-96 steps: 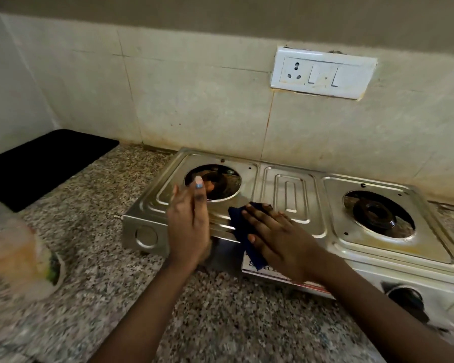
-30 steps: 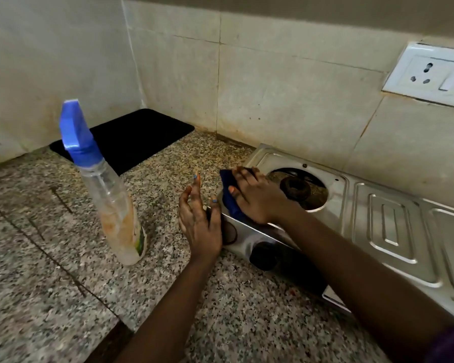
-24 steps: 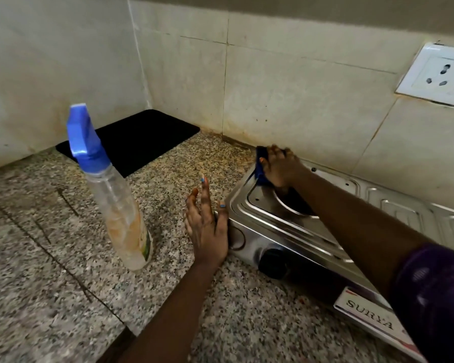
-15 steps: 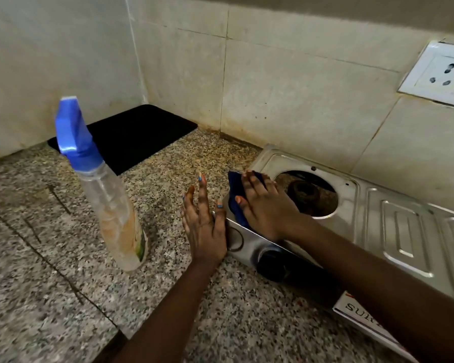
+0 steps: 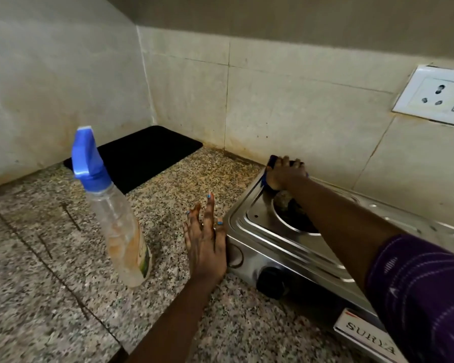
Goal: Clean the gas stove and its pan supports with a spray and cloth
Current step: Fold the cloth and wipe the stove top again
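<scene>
Two hands are at work on the gas stove, which sits at the lower right of the frame on the speckled granite desk. Half a second ago our right hand pressed the blue cloth on the near left corner of the stove top; now it has reached to the far left corner, by the wall, fingers curled over the cloth. Our left hand has not shifted: fingers straight and spread, palm flat against the stove's left side. The open burner well is partly hidden by our right forearm. The spray bottle stands upright at centre left, as before. A black mat lies in the corner at upper centre-left. Stained cream tiles back the desk, with a white socket plate at upper right.
</scene>
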